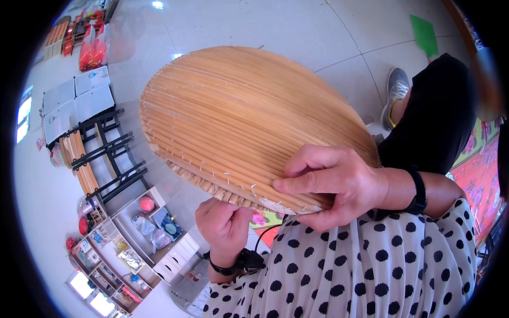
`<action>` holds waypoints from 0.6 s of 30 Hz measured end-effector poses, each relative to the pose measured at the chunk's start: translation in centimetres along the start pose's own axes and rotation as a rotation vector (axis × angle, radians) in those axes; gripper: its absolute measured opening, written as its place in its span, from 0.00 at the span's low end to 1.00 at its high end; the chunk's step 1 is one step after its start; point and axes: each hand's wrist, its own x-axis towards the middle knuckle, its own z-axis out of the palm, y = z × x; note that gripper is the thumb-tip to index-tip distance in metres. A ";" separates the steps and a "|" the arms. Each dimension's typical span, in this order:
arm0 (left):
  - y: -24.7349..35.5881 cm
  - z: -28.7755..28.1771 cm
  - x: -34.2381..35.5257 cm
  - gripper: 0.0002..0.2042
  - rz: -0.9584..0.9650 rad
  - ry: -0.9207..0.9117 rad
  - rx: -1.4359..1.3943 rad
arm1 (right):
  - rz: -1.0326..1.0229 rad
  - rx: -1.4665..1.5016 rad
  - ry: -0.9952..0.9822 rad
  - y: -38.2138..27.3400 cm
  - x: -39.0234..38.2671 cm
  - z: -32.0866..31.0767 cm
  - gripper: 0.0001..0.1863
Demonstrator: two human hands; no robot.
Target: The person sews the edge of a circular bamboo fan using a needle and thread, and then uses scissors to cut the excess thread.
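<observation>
An oval pad of pale brown straw or reed strips [249, 111], with small white stitches along its edge, fills the middle of the view, held over my lap. My right hand [331, 185] grips its near right edge, thumb pressed on the ribbed top and other fingers curled round the rim. My left hand [222, 228] is closed just below the near left edge, by the layered rim; whatever its fingertips hold is hidden. Black bands are on both wrists.
My leg [435, 116] and sneaker [395, 95] are at right, beside a floral mat [472, 180] and a green flat object [423, 34] on the tiled floor [291, 26]. Black metal frames [108, 153], white boxes [93, 103] and shelving [95, 259] stand at left.
</observation>
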 end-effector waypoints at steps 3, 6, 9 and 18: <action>-0.2 0.0 -0.1 0.04 -0.034 -0.011 0.002 | 0.001 -0.062 0.008 -0.2 0.0 0.0 0.26; 0.4 -0.6 -0.2 0.03 -0.194 -0.083 -0.038 | 0.009 -0.100 0.026 -0.3 0.1 0.0 0.26; -0.2 -1.3 -1.4 0.03 -0.325 -0.119 -0.100 | 0.032 -0.104 0.020 -0.4 0.1 0.0 0.26; 2.0 -0.5 -0.4 0.01 -0.453 -0.032 -0.253 | 0.027 -0.080 0.005 -0.5 0.2 -0.1 0.25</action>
